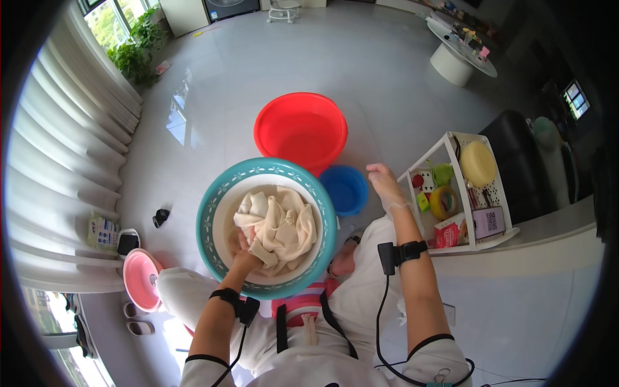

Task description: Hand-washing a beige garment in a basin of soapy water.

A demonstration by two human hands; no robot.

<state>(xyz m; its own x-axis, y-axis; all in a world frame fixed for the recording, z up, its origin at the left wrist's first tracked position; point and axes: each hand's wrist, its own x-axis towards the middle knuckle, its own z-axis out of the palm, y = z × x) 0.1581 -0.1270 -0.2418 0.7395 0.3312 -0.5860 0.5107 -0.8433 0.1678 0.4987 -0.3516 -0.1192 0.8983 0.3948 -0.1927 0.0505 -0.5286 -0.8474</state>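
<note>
A teal-rimmed basin (209,193) stands before me with cloudy water and a cream-coloured knit garment (285,227) soaking in it. My left hand (245,249) dips into the water at the garment's lower left edge, its fingers partly hidden under water; whether it grips the cloth, I cannot tell. My right hand (384,183) is raised in the air to the right of a small blue basin (344,190), with its fingers loosely curled; a clear, thin plastic piece hangs at its wrist. Beyond the teal basin is a large red basin (300,128) with no garment in it.
At the right stands a white shelf cart (437,145) with tape, a box and a yellow round container (478,163). A pink basin (140,280) and slippers (140,328) lie at the lower left, near the curtain (67,169). A black object (161,218) lies on the floor.
</note>
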